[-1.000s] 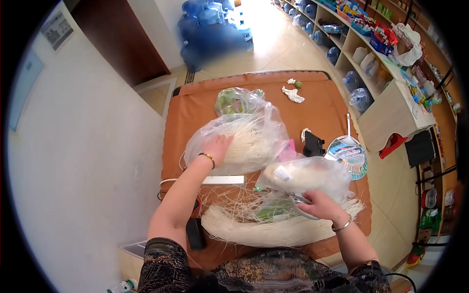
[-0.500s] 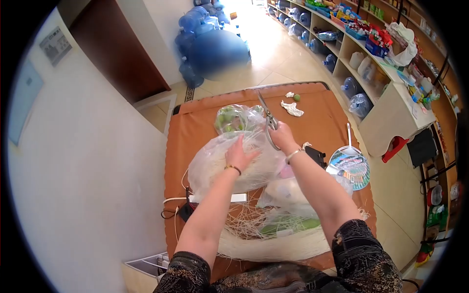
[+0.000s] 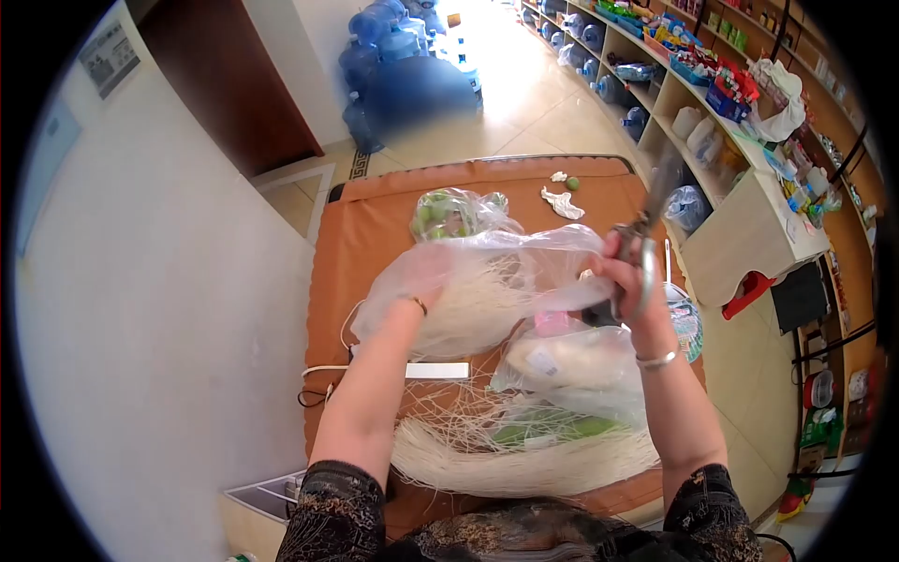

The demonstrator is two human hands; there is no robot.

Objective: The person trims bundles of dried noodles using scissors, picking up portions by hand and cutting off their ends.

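My right hand (image 3: 629,276) is closed around the handles of metal scissors (image 3: 646,225), whose blades point up and are blurred. Its fingers also pinch the edge of a clear plastic bag (image 3: 552,245), which is stretched out to the right. Inside the bag lie pale dry noodles (image 3: 482,295). My left hand (image 3: 426,272) is at the bag's left part, seen hazily through the plastic, its fingers too unclear to read. Nearer to me, a long bundle of pale noodles (image 3: 524,465) lies on the brown table (image 3: 361,220), with loose strands behind it.
A bag of green fruit (image 3: 440,214) stands behind the noodle bag. Another filled bag (image 3: 571,365), a white power strip (image 3: 437,371), a round fan (image 3: 688,328) and crumpled tissue (image 3: 562,202) are on the table. Shelves (image 3: 749,206) stand at the right, blue water bottles (image 3: 398,47) beyond.
My right hand lifted the scissors from the near bundle to the noodle bag, then moved right, pulling the bag's edge along. My left hand shifted, and plastic now covers it.
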